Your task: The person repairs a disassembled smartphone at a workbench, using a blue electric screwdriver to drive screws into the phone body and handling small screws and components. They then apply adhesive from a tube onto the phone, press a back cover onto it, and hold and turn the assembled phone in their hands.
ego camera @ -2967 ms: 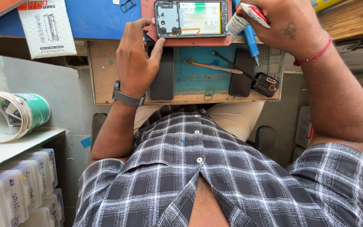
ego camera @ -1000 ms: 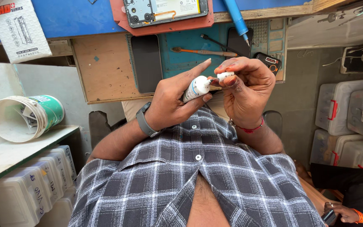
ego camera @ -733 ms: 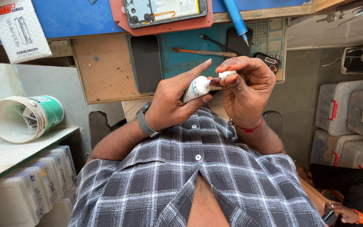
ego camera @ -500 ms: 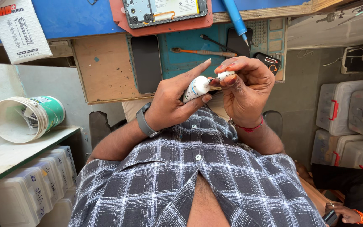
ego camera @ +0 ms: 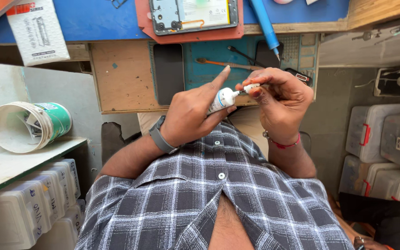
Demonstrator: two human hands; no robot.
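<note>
My left hand (ego camera: pixel 190 116), with a grey watch on its wrist, holds a small white glue tube (ego camera: pixel 223 98) with a blue band, index finger stretched out straight. My right hand (ego camera: pixel 281 99), with a red thread on its wrist, pinches the tube's small white cap (ego camera: pixel 251 87) at the nozzle end. Both hands are raised close to my chest, above my checked shirt. On the bench beyond them an opened phone (ego camera: pixel 190 13) lies on a red mat (ego camera: pixel 188 36), with a blue pen-like tool (ego camera: pixel 265 25) beside it.
A blue work mat (ego camera: pixel 218 55) on a pull-out board holds a black panel (ego camera: pixel 168 71), a brush and small tools. A tipped green-and-white bucket (ego camera: pixel 28 127) sits on a shelf at left, labelled bins (ego camera: pixel 24 208) below. Plastic boxes (ego camera: pixel 380 139) stack at right.
Three seconds ago my hands were up at the phone on the bench; now they are down by my chest with the tube. Over the last second they barely moved.
</note>
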